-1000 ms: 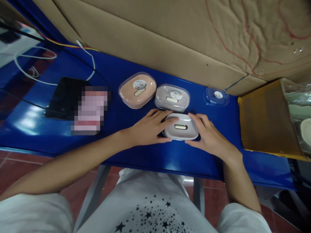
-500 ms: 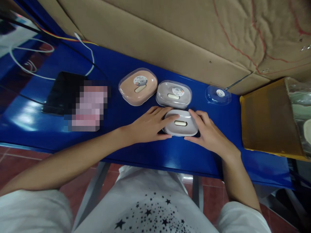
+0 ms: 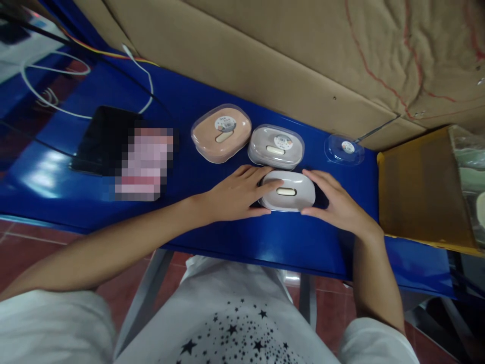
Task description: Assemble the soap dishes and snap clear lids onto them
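Observation:
A light grey oval box with a white oblong piece in its lid lies on the blue table in front of me. My left hand grips its left end, index finger on top of the lid. At the right end, my right hand has thumb and fingers spread around the corner, with a gap between palm and box. Just behind stands a second grey box under a clear cover with a round label. Left of that is a peach box, also covered and labelled.
A clear labelled cover lies at the back right, beside an open cardboard box holding wrapped items. On the left are a black device, a pixelated screen and a white cable. Brown cardboard lines the table's back edge.
My right hand has drawn slightly away from the grey box's right end, widening the gap to its palm. My left hand keeps its grip. The whole view has shifted a little.

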`<state>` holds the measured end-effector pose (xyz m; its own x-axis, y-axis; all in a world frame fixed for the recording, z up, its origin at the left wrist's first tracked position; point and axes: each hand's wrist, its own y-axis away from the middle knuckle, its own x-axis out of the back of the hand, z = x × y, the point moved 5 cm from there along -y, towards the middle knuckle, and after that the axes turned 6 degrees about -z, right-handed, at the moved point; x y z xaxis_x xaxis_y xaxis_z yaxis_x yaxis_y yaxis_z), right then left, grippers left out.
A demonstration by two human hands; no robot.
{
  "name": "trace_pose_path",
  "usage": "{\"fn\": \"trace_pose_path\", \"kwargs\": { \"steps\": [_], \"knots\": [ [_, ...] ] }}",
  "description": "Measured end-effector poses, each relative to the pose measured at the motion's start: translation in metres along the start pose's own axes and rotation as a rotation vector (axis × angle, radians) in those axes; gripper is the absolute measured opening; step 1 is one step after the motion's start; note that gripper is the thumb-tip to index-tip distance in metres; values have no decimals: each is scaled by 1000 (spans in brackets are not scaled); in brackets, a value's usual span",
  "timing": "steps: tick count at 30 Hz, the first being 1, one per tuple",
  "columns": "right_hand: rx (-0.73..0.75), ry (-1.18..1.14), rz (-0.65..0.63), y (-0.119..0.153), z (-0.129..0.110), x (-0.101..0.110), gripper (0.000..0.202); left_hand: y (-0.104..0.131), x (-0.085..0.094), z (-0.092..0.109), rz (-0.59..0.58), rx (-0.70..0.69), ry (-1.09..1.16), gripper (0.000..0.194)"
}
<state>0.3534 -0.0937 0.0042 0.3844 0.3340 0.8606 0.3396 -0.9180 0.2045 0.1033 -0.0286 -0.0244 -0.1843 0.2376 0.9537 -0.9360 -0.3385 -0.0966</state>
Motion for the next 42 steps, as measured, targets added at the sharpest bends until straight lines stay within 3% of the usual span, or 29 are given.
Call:
{"fn": "trace_pose_path", "kwargs": {
  "steps": [4,7,13,17,22,26,29,33,37,42],
  "knots": [
    [-92,99,167,-6,22,0,69,1,2,2,-1,4,-19,71],
    [-125,105,175,-10,35,-4,67,1,4,4,13,-4,-32,72],
    [-95,105,227,-8,36,1,62,1,4,4,32,7,-52,62],
    [-136,147,292,-7,51,4,61,1,4,3,31,10,-59,60],
    [-220,242,255,-10,70,-3,63,1,4,3,47,9,-41,61],
    [-226,312,378,-9,77,5,67,1,4,3,45,3,-45,63],
    [-310,334,443,-7,91,14,73,1,4,3,37,9,-45,63],
    [-365,336,448,0,100,25,75,1,4,3,39,15,-56,63],
    [-262,322,380,11,89,31,64,2,5,3,47,10,-52,64],
    [-232,121,288,16,89,33,89,1,10,2,87,46,-7,76]
  ]
}}
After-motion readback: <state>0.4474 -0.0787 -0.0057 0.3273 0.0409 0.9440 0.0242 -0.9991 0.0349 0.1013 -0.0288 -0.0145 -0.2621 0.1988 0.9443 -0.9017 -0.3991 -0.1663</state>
